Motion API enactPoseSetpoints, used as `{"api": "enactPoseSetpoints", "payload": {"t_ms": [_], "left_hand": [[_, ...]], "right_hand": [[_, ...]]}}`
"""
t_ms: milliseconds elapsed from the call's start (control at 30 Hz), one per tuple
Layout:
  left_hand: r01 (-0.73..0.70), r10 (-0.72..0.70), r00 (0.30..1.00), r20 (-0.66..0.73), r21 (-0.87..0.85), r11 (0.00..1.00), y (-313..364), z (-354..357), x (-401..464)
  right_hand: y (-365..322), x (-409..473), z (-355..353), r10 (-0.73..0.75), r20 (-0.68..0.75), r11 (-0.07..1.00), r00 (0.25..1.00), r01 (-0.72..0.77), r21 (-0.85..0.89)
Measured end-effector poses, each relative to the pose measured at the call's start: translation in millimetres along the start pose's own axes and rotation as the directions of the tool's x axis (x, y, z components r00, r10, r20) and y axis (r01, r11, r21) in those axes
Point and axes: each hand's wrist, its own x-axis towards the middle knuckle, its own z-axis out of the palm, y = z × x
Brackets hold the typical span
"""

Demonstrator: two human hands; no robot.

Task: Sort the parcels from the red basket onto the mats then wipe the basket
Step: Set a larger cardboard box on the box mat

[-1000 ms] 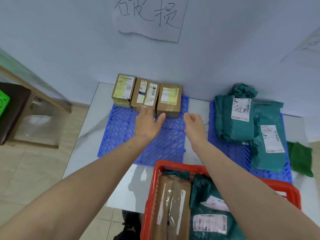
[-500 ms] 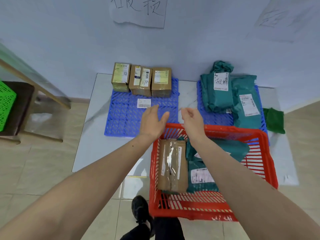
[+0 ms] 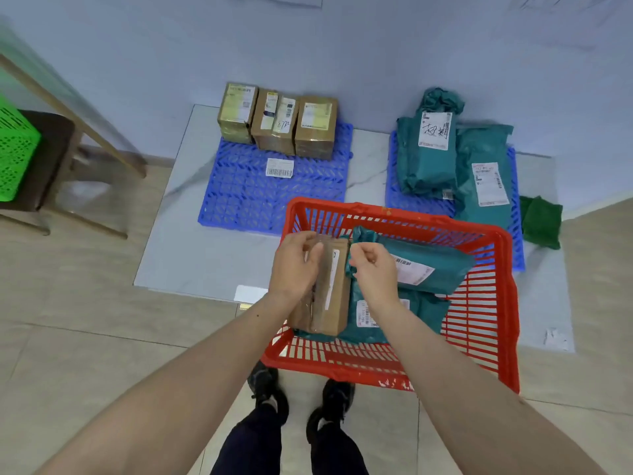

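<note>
Cardboard is what you are dealing with here: the brown box (image 3: 323,289) is lying in the near-left part of the red basket (image 3: 493,323), resting on the teal bags (image 3: 416,269) beside and under it. Your left hand (image 3: 294,265) is curling over its far left corner, fingers narrow and touching the taped top; whether they are gripping yet, you cannot tell. Your right hand (image 3: 373,269) is pinching loosely at the box's far right edge, right where the nearest bag's crumpled end is butting against it. Judging by looks, the box is going to be stiff and light, the glossy tape slick, so take it by the long side walls, not the top. The bags are looking soft and floppy. The left blue mat (image 3: 239,197) is already holding three boxes (image 3: 279,121) along its far edge.
</note>
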Motion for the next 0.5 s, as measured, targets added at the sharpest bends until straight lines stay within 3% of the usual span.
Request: {"api": "enactPoseSetpoints", "payload": {"t_ms": [233, 500], "left_hand": [[0.287, -0.286, 0.958, 0.031, -0.062, 0.956, -29, 31, -31], [0.434, -0.401, 0.897, 0.184, -0.199, 0.879, -60, 53, -47]], "right_hand": [[52, 4, -8, 0.164, 0.071, 0.982, 0.984, -0.157, -0.101], [95, 13, 15, 0.390, 0.141, 0.911, 0.910, -0.360, -0.200]]}}
